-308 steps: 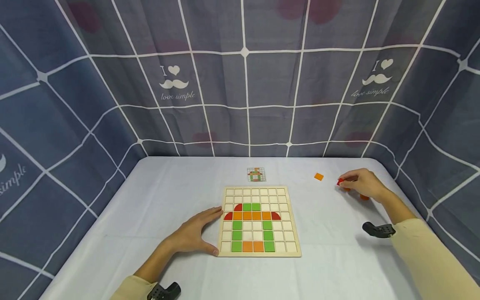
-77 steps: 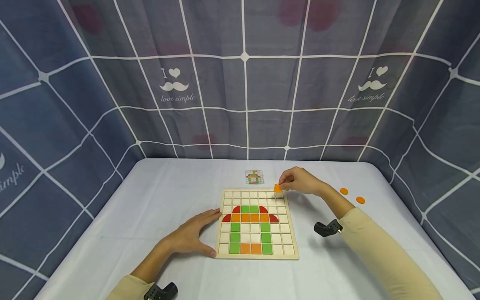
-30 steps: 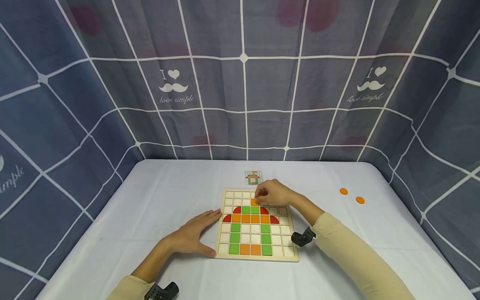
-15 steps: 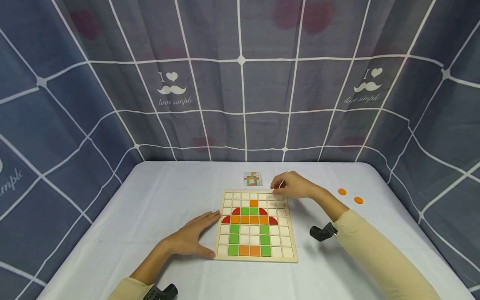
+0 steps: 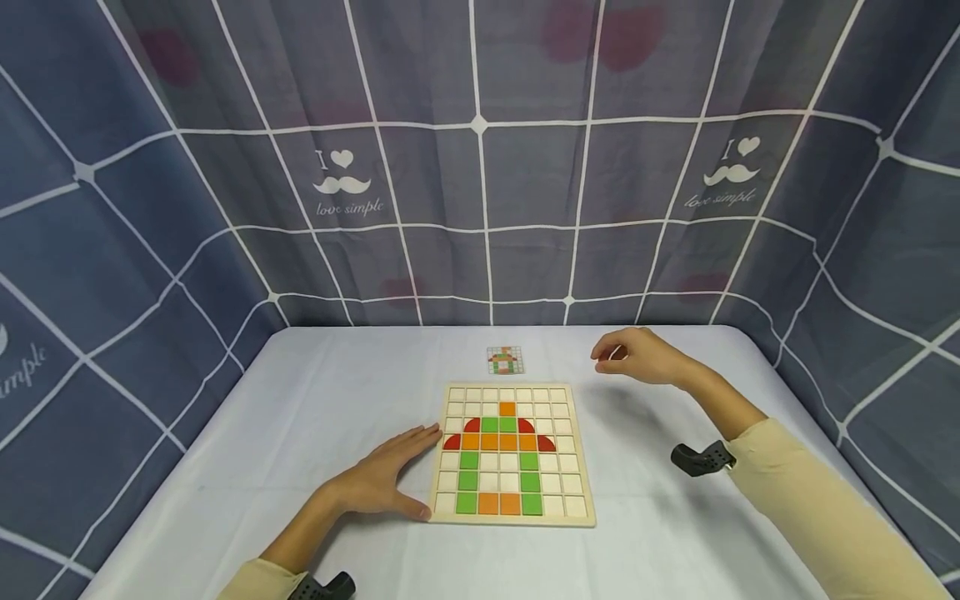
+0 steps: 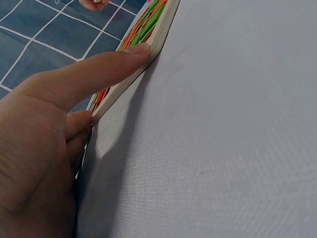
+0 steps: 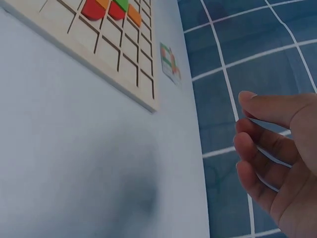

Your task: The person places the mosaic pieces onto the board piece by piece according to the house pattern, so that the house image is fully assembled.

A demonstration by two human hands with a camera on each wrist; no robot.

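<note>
A square wooden grid board lies on the white table, with green, orange and red tiles forming a pattern in its cells. A lone orange square tile sits above the green pair. Along the board's left side my left hand is spread, its thumb at the near corner and its straight fingers touching the edge farther up. My right hand is raised over the table, right of the board, loosely curled and holding nothing; a gap shows between thumb and fingers in the right wrist view.
Behind the board lies a small pattern card with a coloured grid print. A dark grid-patterned curtain encloses the table's back and sides. The two orange discs seen earlier are hidden behind the right forearm.
A red quarter-round tile, then an orange square tile, were placed on the board by my right hand. It has since let go and moved right. My left hand keeps its place.
</note>
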